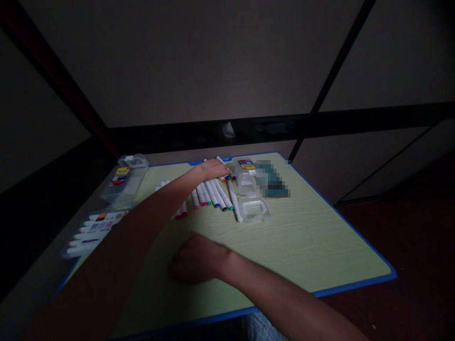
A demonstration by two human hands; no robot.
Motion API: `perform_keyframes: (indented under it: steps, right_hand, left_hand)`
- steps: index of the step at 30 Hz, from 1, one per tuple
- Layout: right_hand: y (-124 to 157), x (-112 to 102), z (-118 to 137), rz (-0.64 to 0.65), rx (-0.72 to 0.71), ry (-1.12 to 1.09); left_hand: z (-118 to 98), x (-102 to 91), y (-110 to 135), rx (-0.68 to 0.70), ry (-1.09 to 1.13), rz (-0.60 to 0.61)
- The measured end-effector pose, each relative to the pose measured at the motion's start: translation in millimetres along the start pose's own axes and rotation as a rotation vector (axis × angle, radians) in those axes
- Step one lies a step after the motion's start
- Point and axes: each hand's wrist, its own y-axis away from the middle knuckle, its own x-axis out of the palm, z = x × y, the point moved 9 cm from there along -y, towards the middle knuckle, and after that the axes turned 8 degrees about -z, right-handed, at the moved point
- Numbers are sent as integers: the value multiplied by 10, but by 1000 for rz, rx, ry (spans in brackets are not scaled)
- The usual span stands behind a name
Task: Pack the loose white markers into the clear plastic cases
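Observation:
My left hand (214, 169) reaches across to the far side of the table. It lies over the far ends of a group of white markers (213, 193) with coloured ends. Its fingers stretch to the right, touching or just above markers there; their undersides are hidden. My right hand (195, 259) is closed in a loose fist low over the near part of the table, apart from the markers, with nothing visible in it. A few more markers (182, 210) with red and yellow ends lie partly behind my left forearm. One white marker (233, 201) lies right of the group.
An open clear plastic case (245, 182) with its lid (254, 209) stands right of the markers, beside a blurred-out greenish item (273, 180). Another clear case (124, 182) and a pack of markers (94, 233) lie at left. The table (302, 246) has a blue edge.

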Motion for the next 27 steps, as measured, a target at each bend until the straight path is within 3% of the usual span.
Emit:
perform_keyframes:
  steps: [9,14,19,22,27]
  right_hand:
    - [-7,9,-18,-9,2,13]
    - [1,5,8,35,-22,22]
    - [0,15,-5,25,-17,28]
    - [-1,20,-13,8,-5,31]
    - [-10,12,-27,-21,19,29]
  left_hand:
    - [21,-44,60,-1,-56,12]
    - [138,-375,229,-104,-40,-112]
    - [241,-792,673,-213,32,-256]
    - [293,-970,1041,-348,168,-367]
    - [203,-995,1493,-569,387,-519]
